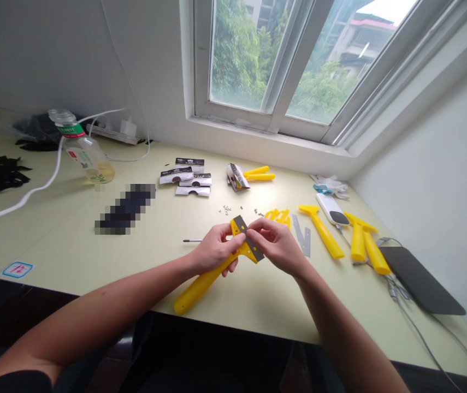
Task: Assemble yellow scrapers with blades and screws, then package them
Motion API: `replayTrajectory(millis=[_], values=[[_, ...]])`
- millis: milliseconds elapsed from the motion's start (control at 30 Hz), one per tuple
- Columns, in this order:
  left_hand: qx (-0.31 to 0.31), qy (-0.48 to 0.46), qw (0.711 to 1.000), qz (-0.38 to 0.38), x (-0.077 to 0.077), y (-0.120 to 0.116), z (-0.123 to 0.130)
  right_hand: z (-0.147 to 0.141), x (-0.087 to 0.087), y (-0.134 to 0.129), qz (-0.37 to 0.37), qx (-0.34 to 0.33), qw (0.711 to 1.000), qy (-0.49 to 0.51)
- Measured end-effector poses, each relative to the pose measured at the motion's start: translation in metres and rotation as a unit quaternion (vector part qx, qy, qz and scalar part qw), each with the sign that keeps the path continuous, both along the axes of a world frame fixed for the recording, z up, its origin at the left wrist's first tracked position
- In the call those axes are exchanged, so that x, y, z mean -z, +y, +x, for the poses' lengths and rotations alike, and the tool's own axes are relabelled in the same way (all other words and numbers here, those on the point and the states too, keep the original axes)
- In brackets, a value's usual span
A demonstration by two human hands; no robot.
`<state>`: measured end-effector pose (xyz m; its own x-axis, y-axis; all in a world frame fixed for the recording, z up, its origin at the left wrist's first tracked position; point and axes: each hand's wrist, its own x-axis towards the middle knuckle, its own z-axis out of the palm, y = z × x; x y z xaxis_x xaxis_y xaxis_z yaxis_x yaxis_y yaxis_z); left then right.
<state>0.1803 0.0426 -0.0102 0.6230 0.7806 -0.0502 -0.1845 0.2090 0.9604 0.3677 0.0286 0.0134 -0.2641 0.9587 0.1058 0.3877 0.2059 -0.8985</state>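
My left hand [214,250] grips the head end of a yellow plastic scraper [202,285], whose long handle slants down-left toward the table's front edge. A dark blade strip [248,237] runs across the scraper's head, partly covered by my fingers. My right hand [276,245] pinches that blade end from the right. A thin screwdriver [192,240] lies just left of my left hand. Several tiny metal screws [227,209] are scattered on the table beyond my hands. A yellow plastic part [277,217] lies just past my right hand.
Yellow scrapers [321,232] and spare metal blades [302,234] lie to the right, near a white utility knife [331,210] and a black mat [419,278]. Packaging cards [184,180], a plastic bottle [88,155] and a white cable [22,199] lie farther back and left.
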Motion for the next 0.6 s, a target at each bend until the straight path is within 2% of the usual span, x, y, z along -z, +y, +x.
replayTrajectory(millis=[300, 600], values=[[-0.012, 0.028, 1.000, -0.001, -0.0021, 0.0003, -0.0006, 0.0009, -0.0021, -0.0010, 0.043, 0.007, 0.997, -0.061], [-0.032, 0.025, 0.999, -0.009, -0.0004, 0.0018, 0.0002, -0.0001, 0.0013, 0.0005, 0.007, 0.009, 1.000, -0.017]])
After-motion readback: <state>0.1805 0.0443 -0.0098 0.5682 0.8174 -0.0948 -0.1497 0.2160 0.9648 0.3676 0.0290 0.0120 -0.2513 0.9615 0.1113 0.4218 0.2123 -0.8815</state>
